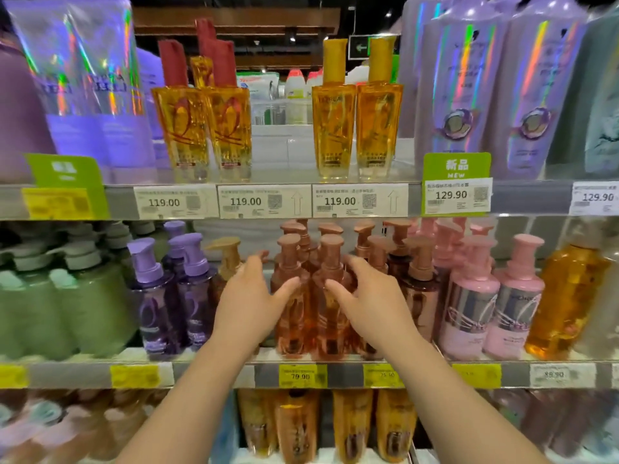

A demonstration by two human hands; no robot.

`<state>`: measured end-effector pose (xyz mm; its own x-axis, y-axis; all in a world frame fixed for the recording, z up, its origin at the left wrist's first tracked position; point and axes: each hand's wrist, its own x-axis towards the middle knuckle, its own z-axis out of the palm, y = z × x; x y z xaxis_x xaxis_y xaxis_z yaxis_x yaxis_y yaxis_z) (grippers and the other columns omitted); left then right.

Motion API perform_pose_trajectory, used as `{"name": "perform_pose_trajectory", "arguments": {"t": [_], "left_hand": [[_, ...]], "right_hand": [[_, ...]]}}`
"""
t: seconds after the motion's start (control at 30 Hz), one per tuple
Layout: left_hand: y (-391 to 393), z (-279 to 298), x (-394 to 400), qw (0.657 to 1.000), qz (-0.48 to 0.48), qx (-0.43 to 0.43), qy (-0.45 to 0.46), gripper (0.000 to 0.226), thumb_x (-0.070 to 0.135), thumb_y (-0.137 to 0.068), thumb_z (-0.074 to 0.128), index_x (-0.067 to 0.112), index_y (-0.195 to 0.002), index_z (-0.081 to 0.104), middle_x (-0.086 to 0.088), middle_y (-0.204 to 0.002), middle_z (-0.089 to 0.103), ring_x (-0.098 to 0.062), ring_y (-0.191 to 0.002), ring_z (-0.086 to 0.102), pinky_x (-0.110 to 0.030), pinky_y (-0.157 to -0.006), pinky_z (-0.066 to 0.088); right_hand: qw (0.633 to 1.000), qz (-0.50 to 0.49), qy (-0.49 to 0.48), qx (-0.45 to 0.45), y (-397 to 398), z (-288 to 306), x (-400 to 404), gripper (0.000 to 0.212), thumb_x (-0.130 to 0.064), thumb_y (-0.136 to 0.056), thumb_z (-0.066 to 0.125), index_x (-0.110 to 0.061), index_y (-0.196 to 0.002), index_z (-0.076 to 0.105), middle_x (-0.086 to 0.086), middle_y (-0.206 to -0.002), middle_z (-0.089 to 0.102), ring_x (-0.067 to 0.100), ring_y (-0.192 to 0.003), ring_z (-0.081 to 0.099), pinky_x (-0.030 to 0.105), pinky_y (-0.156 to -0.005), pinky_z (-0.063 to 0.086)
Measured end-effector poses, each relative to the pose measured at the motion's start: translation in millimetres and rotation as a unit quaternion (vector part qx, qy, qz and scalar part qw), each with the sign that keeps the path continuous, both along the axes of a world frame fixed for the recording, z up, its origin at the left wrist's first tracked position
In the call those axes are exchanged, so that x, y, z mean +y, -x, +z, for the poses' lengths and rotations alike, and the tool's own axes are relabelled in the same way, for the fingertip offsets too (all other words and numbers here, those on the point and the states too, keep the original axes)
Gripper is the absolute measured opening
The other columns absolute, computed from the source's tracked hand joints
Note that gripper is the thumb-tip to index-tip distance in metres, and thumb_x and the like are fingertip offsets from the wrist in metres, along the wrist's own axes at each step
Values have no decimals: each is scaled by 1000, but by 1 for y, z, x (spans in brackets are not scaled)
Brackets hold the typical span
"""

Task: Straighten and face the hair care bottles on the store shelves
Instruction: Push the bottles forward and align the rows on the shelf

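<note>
both my forearms reach in from below toward the middle shelf (pixel 214 375). my left hand (pixel 249 301) is raised with fingers spread and loosely straight, thumb pointing right; the thumb tip lies against the shoulder of the left front rose-brown pump bottle (pixel 290 316). fingers not curled round anything. my right hand (pixel 365 298) mirrors it, fingers splayed and slightly bent over the right front rose-brown pump bottle (pixel 330 316), thumb touching its shoulder. cannot tell whether the other fingertips make contact; no closed grip seen.

both front bottles stand upright, side by side and touching, at the shelf edge above the yellow 79.90 tag (pixel 301 376). clear walls, amber-pink liquid filling them nearly to the neck. more rose-brown pumps crowd behind; count uncertain, several heads overlap.

same shelf, left: two purple pump bottles (pixel 157 306) in front, a third pump head behind; grey-green bottles (pixel 83 303) further left, blurred. right: two pale pink pump bottles (pixel 469 309) in front, then one amber pump bottle (pixel 566 299).

upper shelf: two gold oil bottles with red caps (pixel 201 128) in front, more red caps behind; two gold oil bottles with yellow caps (pixel 356 128); three price tags (pixel 246 201) reading 119.00.
</note>
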<state>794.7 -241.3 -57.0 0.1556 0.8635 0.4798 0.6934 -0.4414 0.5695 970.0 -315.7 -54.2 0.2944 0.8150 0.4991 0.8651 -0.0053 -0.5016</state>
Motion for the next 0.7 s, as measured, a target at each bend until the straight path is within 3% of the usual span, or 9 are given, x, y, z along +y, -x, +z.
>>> {"name": "perform_pose_trajectory", "arguments": {"t": [0.1, 0.2, 0.27, 0.37, 0.43, 0.57, 0.7], "left_hand": [[-9, 2, 7, 997, -16, 66, 43, 83, 63, -84, 59, 11, -143, 35, -14, -126, 62, -30, -116, 59, -40, -93, 51], [-8, 4, 12, 992, -24, 115, 45, 76, 69, -85, 52, 9, -131, 50, -12, -113, 66, -28, -107, 62, -40, -87, 53], [-5, 5, 16, 989, -32, 140, 43, 76, 74, -83, 48, 12, -125, 55, -7, -104, 68, -24, -101, 62, -36, -81, 52], [-1, 9, 15, 987, -53, 139, 54, 51, 72, -84, 50, 21, -88, 56, 8, -77, 57, -14, -77, 56, -29, -62, 42], [0, 10, 15, 987, -73, 133, 51, 44, 69, -85, 52, 26, -79, 53, 10, -75, 57, -10, -74, 56, -27, -60, 42], [4, 9, 16, 986, -107, 116, 50, 41, 67, -85, 55, 28, -94, 63, 10, -85, 65, -11, -85, 63, -30, -73, 52], [2, 6, 18, 990, -90, 100, 50, 67, 73, -81, 52, 18, -118, 64, 5, -83, 68, -9, -77, 65, -30, -72, 54]], "right_hand": [[997, -25, 58, -35, 9, 6, 16, 55, -58, -93, 55, -10, -121, 54, 5, -90, 69, 25, -89, 67, 37, -70, 56], [994, -44, 85, -50, 13, 9, 22, 56, -63, -91, 56, -9, -105, 56, 6, -87, 67, 25, -84, 66, 38, -66, 57], [993, -44, 91, -59, 12, 9, 21, 62, -69, -86, 56, -10, -106, 56, 5, -86, 67, 24, -84, 66, 39, -68, 58], [991, -38, 104, -68, 9, 11, 17, 67, -68, -86, 58, -9, -117, 56, 5, -91, 68, 25, -85, 66, 38, -70, 58], [991, -38, 109, -73, 10, 12, 16, 63, -64, -88, 58, -8, -117, 55, 5, -90, 68, 24, -81, 66, 38, -69, 58], [994, -40, 96, -38, 11, 9, 18, 64, -62, -88, 60, -11, -125, 54, 3, -93, 69, 23, -83, 68, 40, -74, 59], [994, -55, 89, -13, 14, 4, 19, 73, -64, -86, 60, -11, -134, 48, 4, -95, 71, 22, -78, 71, 41, -73, 60]]}}
